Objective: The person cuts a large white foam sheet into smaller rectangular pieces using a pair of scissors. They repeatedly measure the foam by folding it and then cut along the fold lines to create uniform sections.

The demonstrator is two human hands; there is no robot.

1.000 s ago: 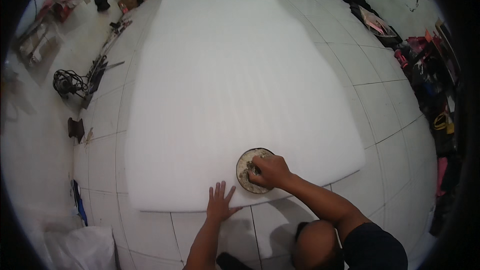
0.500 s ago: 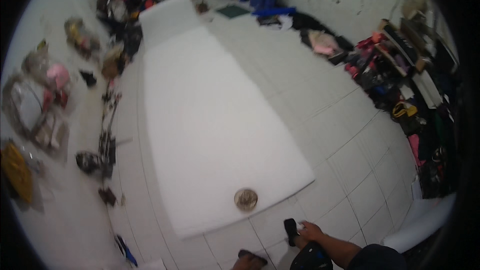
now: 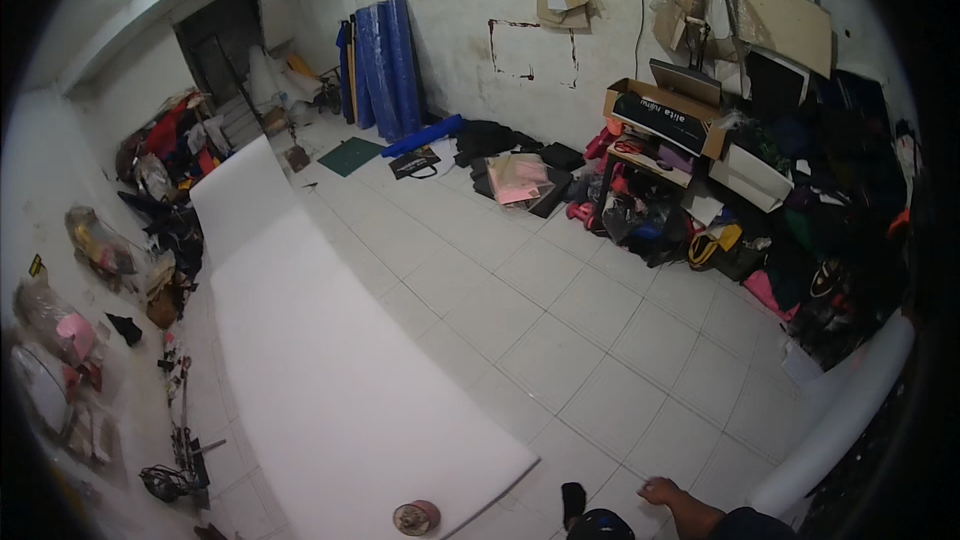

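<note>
My right hand (image 3: 659,490) hangs low at the bottom, right of a dark shoe (image 3: 573,503). Its fingers are loosely bent and apart, with nothing visible between them. My left hand is out of the picture. A long white sheet (image 3: 330,340) of what looks like foam runs across the tiled floor, its far end rolled or raised. On its near end stands a squat, round, brownish object (image 3: 416,517), perhaps a roll of tape; its kind is hard to make out. My right hand touches neither the sheet nor this object.
A translucent white roll (image 3: 840,420) lies at the lower right. Bags, clothes and boxes heap along the right wall, with a cardboard box (image 3: 660,120) on top. Blue rolls (image 3: 385,70) stand at the back beside a green mat (image 3: 349,156). Clutter (image 3: 170,240) lines the left wall.
My view has swung up and to the right, so the sheet and round object sit lower and further left. My right hand has moved away from the dark shoe.
</note>
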